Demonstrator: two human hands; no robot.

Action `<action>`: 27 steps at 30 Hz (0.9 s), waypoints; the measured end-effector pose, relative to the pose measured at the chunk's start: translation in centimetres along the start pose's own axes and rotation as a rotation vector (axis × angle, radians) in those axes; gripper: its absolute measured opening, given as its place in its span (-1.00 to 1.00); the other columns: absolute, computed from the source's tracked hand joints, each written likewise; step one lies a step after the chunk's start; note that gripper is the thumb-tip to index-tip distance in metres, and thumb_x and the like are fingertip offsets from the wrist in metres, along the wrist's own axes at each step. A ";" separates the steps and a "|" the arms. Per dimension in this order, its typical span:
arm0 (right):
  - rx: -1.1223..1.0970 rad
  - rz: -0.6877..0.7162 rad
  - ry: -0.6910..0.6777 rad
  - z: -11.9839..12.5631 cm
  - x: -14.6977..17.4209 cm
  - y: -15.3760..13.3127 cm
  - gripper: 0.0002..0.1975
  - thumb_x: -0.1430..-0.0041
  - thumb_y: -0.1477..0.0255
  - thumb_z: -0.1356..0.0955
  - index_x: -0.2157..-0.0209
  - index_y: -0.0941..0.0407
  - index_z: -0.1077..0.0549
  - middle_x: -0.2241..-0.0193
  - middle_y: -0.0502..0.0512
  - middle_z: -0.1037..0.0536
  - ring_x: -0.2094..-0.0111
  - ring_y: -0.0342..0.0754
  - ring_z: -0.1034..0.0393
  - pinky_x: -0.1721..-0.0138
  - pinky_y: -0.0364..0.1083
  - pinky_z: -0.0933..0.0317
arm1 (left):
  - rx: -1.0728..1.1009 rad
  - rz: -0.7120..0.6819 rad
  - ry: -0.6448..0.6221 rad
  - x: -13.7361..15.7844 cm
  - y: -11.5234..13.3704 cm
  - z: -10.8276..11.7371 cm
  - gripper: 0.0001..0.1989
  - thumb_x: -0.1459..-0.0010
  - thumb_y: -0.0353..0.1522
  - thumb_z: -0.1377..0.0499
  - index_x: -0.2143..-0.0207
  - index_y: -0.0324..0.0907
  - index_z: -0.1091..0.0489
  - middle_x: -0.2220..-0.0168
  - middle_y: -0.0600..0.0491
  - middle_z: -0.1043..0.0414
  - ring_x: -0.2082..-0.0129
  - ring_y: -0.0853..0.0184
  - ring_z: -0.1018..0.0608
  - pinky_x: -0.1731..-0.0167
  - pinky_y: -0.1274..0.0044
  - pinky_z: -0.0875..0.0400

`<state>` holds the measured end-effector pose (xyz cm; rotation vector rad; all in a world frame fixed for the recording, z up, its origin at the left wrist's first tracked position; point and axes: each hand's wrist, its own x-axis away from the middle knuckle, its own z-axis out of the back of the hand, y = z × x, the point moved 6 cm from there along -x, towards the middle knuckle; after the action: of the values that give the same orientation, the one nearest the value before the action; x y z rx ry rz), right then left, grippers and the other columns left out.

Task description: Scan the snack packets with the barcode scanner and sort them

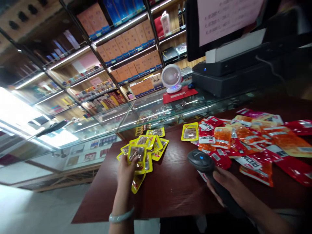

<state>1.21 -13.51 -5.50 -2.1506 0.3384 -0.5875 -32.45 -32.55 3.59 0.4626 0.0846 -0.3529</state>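
Note:
My left hand pinches a yellow-edged snack packet with a clear middle and brown contents. This packet lies over or just above a pile of similar yellow packets on the left of the counter. In my right hand is a black barcode scanner with a small blue light on its head; my fingers wrap its handle. The scanner head points towards the left, above the bare middle of the wood. A single yellow packet lies beyond the scanner, beside a heap of red and orange snack packets.
The dark wooden counter ends at a front edge near me. Behind it stand a glass display case, a white fan on a red mat, and a monitor bearing a pink paper. Stocked shelves line the back.

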 end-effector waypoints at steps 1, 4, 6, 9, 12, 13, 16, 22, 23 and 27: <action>-0.013 0.011 -0.007 0.0 -0.1 -0.1 -0.54 -0.11 -0.03 -0.40 0.28 0.09 -0.38 0.60 -0.11 -0.42 0.71 -0.26 -0.24 0.71 -0.28 -0.15 | -0.081 0.058 0.041 -0.1 -0.6 0.4 -0.43 -0.12 0.03 -0.09 -0.04 -0.16 -0.30 0.07 -0.17 -0.48 0.03 -0.02 -0.50 0.08 0.23 -0.36; -0.058 0.046 -0.026 0.1 -0.2 -0.4 -0.54 -0.13 -0.03 -0.39 0.27 0.10 -0.36 0.60 -0.11 -0.42 0.73 -0.27 -0.24 0.72 -0.28 -0.15 | -0.209 0.082 0.181 0.1 0.3 1.4 -0.26 -0.10 0.05 -0.09 -0.23 -0.14 -0.14 -0.21 -0.26 -0.25 -0.23 -0.11 -0.26 -0.11 0.11 -0.19; -0.077 0.064 -0.044 0.2 -0.3 -0.6 -0.52 -0.12 -0.05 -0.38 0.29 0.11 -0.35 0.61 -0.11 -0.42 0.75 -0.27 -0.23 0.74 -0.29 -0.14 | -0.212 0.011 0.259 0.7 2.6 1.6 -0.26 -0.12 0.02 -0.09 -0.27 -0.10 -0.07 -0.28 -0.22 -0.15 -0.29 -0.08 -0.17 -0.16 0.12 -0.13; -0.103 0.106 -0.051 0.2 -0.2 -1.0 -0.51 -0.13 -0.07 -0.36 0.30 0.10 -0.32 0.62 -0.11 -0.42 0.76 -0.27 -0.23 0.76 -0.29 -0.15 | -0.174 -0.227 0.270 1.7 8.2 0.1 -0.38 -0.19 -0.03 -0.05 -0.22 -0.11 -0.18 -0.27 -0.15 -0.19 -0.29 0.01 -0.18 -0.22 0.18 -0.06; -0.132 0.138 -0.062 0.1 0.0 -1.3 -0.52 -0.14 -0.06 -0.36 0.29 0.10 -0.30 0.62 -0.12 -0.42 0.76 -0.28 -0.23 0.75 -0.30 -0.17 | -0.089 -0.494 0.069 2.5 15.0 -4.2 -0.47 -0.20 -0.06 -0.08 -0.12 -0.16 -0.32 -0.15 -0.13 -0.36 -0.20 0.08 -0.32 -0.21 0.28 -0.13; -0.135 0.141 -0.066 0.1 0.0 -1.4 -0.51 -0.14 -0.06 -0.36 0.29 0.10 -0.30 0.62 -0.12 -0.42 0.76 -0.28 -0.23 0.75 -0.30 -0.17 | -0.065 -0.548 -0.047 2.6 17.1 -6.2 -0.48 -0.20 -0.06 -0.09 -0.09 -0.17 -0.35 -0.09 -0.12 -0.41 -0.15 0.10 -0.38 -0.17 0.32 -0.18; -0.126 0.161 -0.062 0.2 0.0 -1.4 -0.50 -0.14 -0.08 -0.35 0.28 0.10 -0.30 0.63 -0.12 -0.42 0.76 -0.27 -0.23 0.76 -0.30 -0.19 | -0.088 -0.599 -0.253 2.4 22.4 -11.4 -0.43 -0.20 0.02 -0.04 0.00 -0.23 -0.44 0.01 -0.19 -0.50 -0.06 0.08 -0.47 -0.08 0.36 -0.28; -0.116 0.191 -0.066 0.3 -0.3 -1.4 -0.47 -0.12 -0.09 -0.35 0.26 0.12 -0.30 0.64 -0.12 -0.42 0.76 -0.27 -0.24 0.76 -0.30 -0.19 | -0.217 -0.454 -0.453 -0.4 27.5 -17.2 -0.45 -0.13 0.00 -0.15 0.18 -0.34 -0.53 0.07 -0.36 -0.52 -0.02 -0.04 -0.51 0.06 0.37 -0.34; -0.122 0.190 -0.071 0.2 -0.3 -1.4 -0.47 -0.12 -0.09 -0.35 0.26 0.12 -0.30 0.64 -0.13 -0.42 0.76 -0.28 -0.23 0.76 -0.30 -0.19 | -0.194 -0.454 -0.494 -0.8 27.8 -17.8 -0.55 -0.10 -0.07 -0.20 0.25 -0.30 -0.54 0.14 -0.32 -0.55 0.03 0.00 -0.54 0.11 0.40 -0.36; -0.145 0.189 -0.080 0.1 -0.2 -1.5 -0.45 -0.11 -0.10 -0.36 0.24 0.12 -0.30 0.64 -0.13 -0.42 0.77 -0.28 -0.22 0.77 -0.31 -0.17 | -0.028 -0.450 -0.562 -1.7 27.4 -18.7 -0.79 0.00 -0.24 -0.32 0.45 -0.22 -0.51 0.41 -0.11 -0.57 0.29 0.19 -0.59 0.30 0.50 -0.36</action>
<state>1.10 -12.48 -4.42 -2.2417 0.5473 -0.3779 -24.36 -0.66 -1.30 0.2989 -0.3588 -0.9108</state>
